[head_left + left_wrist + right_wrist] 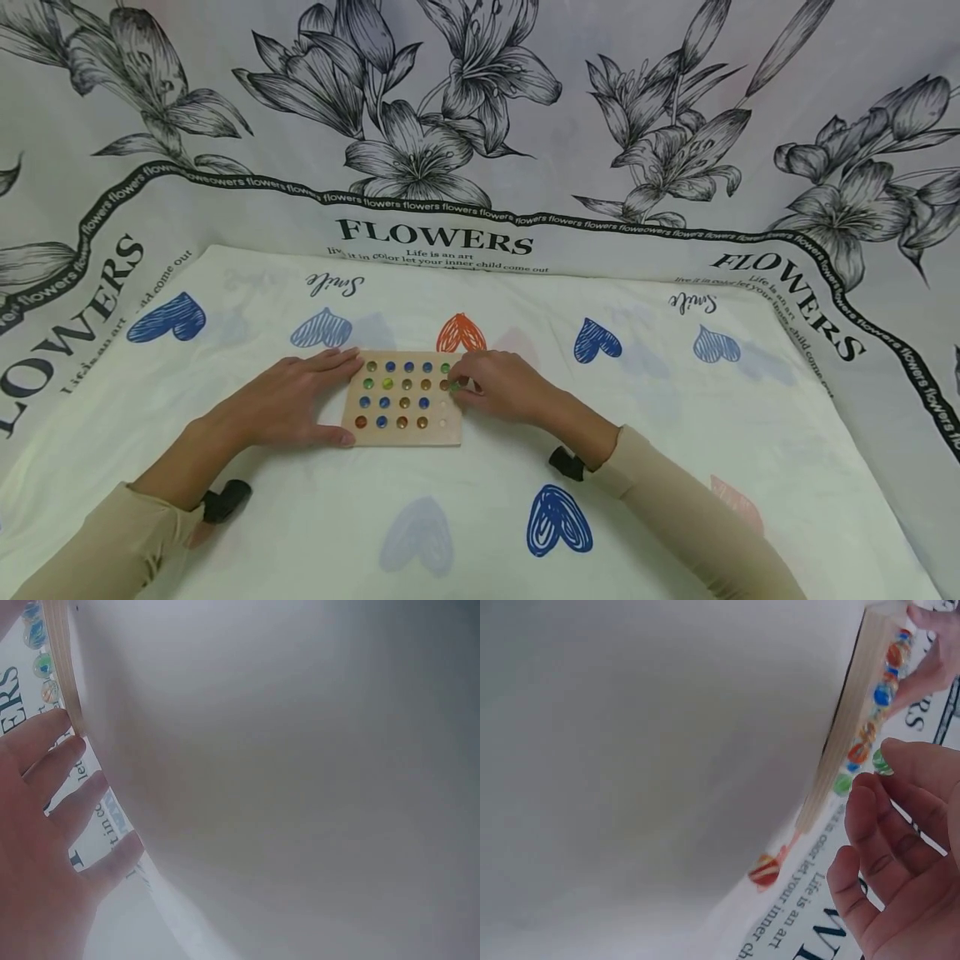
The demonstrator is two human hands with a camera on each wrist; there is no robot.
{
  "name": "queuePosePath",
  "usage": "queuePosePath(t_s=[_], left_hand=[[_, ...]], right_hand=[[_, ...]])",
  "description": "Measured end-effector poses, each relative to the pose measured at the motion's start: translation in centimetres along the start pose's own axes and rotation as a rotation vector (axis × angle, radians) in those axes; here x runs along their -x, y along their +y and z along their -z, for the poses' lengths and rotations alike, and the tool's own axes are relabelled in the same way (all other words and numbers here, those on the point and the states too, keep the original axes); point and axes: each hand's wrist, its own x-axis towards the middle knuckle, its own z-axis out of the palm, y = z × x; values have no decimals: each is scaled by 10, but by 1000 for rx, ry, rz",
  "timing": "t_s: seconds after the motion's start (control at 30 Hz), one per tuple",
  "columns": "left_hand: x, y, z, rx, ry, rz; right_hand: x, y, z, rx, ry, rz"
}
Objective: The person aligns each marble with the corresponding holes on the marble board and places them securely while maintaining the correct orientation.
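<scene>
A pale wooden board [403, 440] lies flat on the cloth, with rows of glass marbles [405, 402] in its round hollows. The marbles are blue, green, amber and reddish; two hollows [443, 413] at the lower right hold none. My left hand [288, 404] rests along the board's left side, fingers fairly straight, fingertips at the far corner and thumb at the near corner. Over the board's right edge, my right hand [498, 387] pinches a green marble [883, 760] between thumb and fingertips. In the right wrist view, another green marble [843, 784] sits at the board's end.
A white cloth [300, 517] printed with hearts covers the table. Behind it hangs a fabric [555, 150] with black line-drawn flowers and lettering. A dark wrist camera [227, 502] shows under the left wrist, another dark camera [566, 463] under the right.
</scene>
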Motion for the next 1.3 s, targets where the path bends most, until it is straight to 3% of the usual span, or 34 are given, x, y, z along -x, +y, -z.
queuePosePath(t_s=[0.67,1.3], left_hand=[[1,-2,-1,-12,12,-18],[1,-3,1,-7,10,-27]], right_hand=[[-4,-11,-13,28,22,73],[15,26,14,5,61,-113]])
